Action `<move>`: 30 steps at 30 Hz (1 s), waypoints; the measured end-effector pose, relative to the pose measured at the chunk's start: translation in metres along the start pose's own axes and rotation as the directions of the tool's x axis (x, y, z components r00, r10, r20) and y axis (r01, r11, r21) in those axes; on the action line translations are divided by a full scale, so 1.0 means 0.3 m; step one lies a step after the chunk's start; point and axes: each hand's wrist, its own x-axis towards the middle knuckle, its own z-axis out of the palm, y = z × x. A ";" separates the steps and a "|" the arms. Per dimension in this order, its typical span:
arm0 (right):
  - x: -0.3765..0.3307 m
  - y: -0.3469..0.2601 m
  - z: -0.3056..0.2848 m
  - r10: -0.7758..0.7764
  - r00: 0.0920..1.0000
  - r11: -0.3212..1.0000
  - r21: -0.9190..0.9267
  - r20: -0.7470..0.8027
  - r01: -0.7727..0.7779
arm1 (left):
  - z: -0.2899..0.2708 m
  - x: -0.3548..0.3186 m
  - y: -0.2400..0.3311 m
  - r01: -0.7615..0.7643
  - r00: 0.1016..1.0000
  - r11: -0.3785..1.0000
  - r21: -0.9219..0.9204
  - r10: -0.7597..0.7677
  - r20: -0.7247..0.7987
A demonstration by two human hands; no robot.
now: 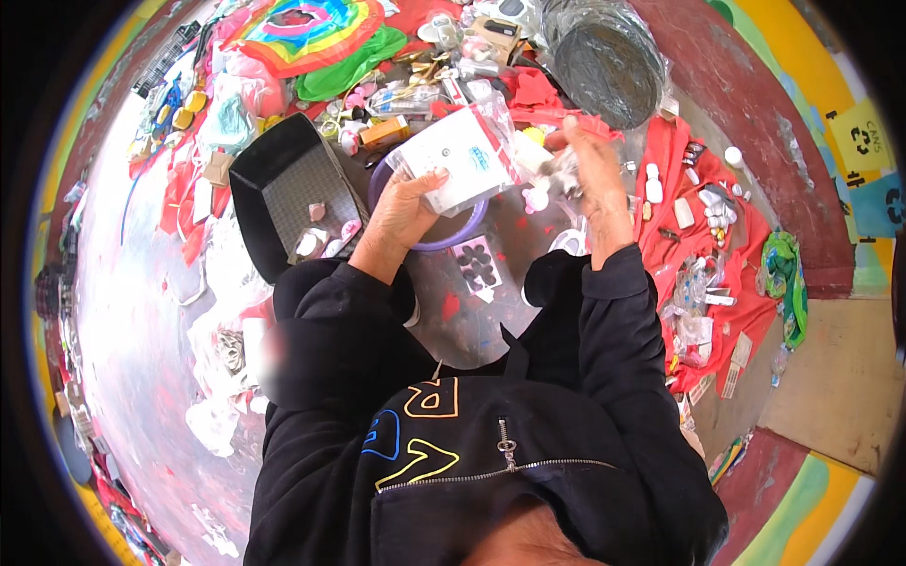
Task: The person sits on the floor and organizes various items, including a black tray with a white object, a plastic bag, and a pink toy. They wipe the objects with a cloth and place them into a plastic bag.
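My left hand (pixel 404 209) grips the lower left edge of a flat white packet (pixel 461 141) in clear plastic, its thumb on top. The packet hangs over a purple basin (pixel 464 236) and hides much of it. My right hand (pixel 600 179) is raised to the right of the packet, thumb and fingers curled around a small, crumpled greyish thing (pixel 564 174). That thing is blurred, and I cannot make out its kind. Pink and white bits lie just below it.
A black bin (pixel 255 179) with a few small items lies tilted at the left. Behind are a rainbow-coloured round cloth (pixel 302 38), mixed packaging and a black plastic-lined container (pixel 607 75). Red cloth (pixel 665 179) with small bottles spreads at the right. A flower-patterned card (pixel 477 264) lies between my feet.
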 end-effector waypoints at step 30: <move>0.000 -0.021 -0.030 0.008 0.982 0.980 -0.195 0.188 0.029 | -0.031 -0.014 0.023 -0.009 0.999 0.999 0.036 0.010 -0.046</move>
